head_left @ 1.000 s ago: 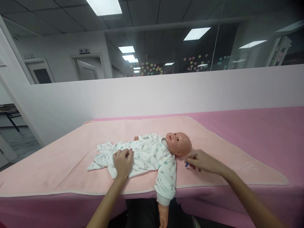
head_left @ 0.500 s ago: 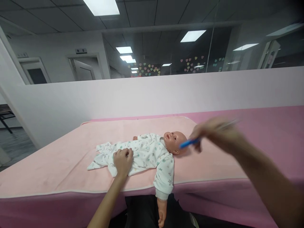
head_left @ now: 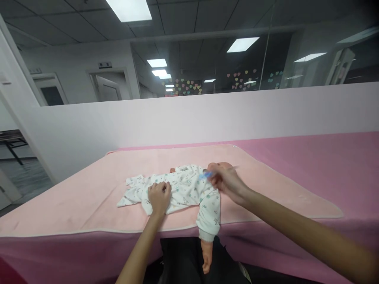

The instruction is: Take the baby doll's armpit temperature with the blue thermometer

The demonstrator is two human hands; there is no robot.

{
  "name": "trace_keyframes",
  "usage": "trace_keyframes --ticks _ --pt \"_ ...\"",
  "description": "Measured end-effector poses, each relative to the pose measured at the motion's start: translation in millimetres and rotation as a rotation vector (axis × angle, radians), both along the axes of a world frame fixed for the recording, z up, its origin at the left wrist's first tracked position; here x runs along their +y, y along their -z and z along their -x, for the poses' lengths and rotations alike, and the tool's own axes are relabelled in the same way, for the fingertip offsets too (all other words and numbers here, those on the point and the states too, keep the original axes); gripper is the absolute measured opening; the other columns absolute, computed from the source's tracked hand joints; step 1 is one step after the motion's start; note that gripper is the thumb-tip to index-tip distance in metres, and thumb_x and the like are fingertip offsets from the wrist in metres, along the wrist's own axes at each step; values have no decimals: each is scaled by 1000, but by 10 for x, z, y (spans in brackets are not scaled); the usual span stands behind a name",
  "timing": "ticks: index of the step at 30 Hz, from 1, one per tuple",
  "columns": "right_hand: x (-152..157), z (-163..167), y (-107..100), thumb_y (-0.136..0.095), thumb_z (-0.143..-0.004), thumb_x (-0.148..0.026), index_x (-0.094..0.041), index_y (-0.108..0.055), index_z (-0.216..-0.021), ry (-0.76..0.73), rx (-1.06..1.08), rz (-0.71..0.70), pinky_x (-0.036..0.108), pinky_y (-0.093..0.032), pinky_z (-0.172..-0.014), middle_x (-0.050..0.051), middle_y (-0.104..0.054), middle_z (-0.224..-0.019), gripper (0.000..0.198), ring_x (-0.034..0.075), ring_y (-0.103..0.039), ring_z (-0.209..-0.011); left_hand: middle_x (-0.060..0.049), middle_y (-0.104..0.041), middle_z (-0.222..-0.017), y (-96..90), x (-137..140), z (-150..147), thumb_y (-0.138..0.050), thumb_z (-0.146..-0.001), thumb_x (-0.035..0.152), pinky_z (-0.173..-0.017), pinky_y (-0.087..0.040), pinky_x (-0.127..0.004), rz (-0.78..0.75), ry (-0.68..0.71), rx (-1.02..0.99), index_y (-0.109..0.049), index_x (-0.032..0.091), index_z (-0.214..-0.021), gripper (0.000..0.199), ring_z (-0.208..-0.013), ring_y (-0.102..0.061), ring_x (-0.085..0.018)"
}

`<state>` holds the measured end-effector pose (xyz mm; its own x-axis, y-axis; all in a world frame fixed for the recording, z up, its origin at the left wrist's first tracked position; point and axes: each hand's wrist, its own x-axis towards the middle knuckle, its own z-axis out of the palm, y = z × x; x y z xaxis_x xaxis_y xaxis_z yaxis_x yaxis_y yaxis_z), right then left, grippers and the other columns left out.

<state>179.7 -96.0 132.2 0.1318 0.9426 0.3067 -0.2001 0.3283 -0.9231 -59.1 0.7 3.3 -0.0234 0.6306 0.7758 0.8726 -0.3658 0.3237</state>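
Note:
A baby doll [head_left: 183,187] in white printed clothes lies on its back, head to the right, one arm hanging over the near edge. My left hand [head_left: 160,195] rests on the doll's lower body with fingers curled in; whether it pinches the cloth is hidden. My right hand [head_left: 226,181] is closed around a slim stick with a blue end [head_left: 206,174] and a thin pale end. Motion blurs the stick, so its kind is unclear. The blue end points left over the doll's neck and upper chest; contact cannot be told. This hand covers much of the doll's head.
Under the doll is a peach blanket [head_left: 89,189] with a pale border, spread over a pink table cover [head_left: 325,169]. Behind the table stands a low white wall [head_left: 207,120] with glass above it. My dark-clothed legs [head_left: 180,260] are beneath the near edge.
My right hand has swung left with the stick, from beside the doll's head to over its face and neck. My left hand stays on the doll. The view shifted slightly.

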Motion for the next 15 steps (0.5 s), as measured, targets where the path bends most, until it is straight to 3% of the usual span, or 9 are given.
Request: trace_keyframes --ticks 3,7,10,13,15 --pt "63 12 52 -58 -77 -36 -17 -57 -65 -57 -24 29 18 -40 -32 -1 -57 -45 22 9 -49 -36 0 -54 -54 1 1 3 -43 -82 31 -69 -30 -31 1 5 8 -45 20 -53 32 -63 -48 -17" --pt "127 -104 38 -56 -78 -37 -17 -58 -67 136 72 -67 18 -39 -31 -1 -57 -45 23 8 -48 -35 0 -55 -55 1 2 4 -43 -83 31 -69 -30 -31 -1 1 14 -45 20 -53 31 -65 -47 -17" --pt "145 -240 -47 -58 -77 -31 -17 -58 -66 141 52 -38 18 -37 -30 -1 -58 -47 18 7 -46 -34 0 -54 -53 -1 3 0 -43 -82 31 -69 -30 -31 -1 -1 12 -44 20 -52 33 -64 -47 -17" --pt "141 -318 -110 -52 -81 -33 -18 -57 -68 221 103 -117 17 -39 -32 -2 -60 -51 20 6 -46 -34 0 -54 -52 -2 9 -3 -43 -81 30 -69 -30 -31 1 2 8 -44 20 -51 32 -64 -47 -17" --pt "134 -325 -129 -53 -80 -33 -19 -56 -65 174 42 -110 17 -39 -32 -3 -59 -48 21 6 -46 -34 0 -54 -52 0 13 -3 -43 -81 30 -69 -30 -31 3 0 5 -44 20 -51 32 -64 -47 -17"
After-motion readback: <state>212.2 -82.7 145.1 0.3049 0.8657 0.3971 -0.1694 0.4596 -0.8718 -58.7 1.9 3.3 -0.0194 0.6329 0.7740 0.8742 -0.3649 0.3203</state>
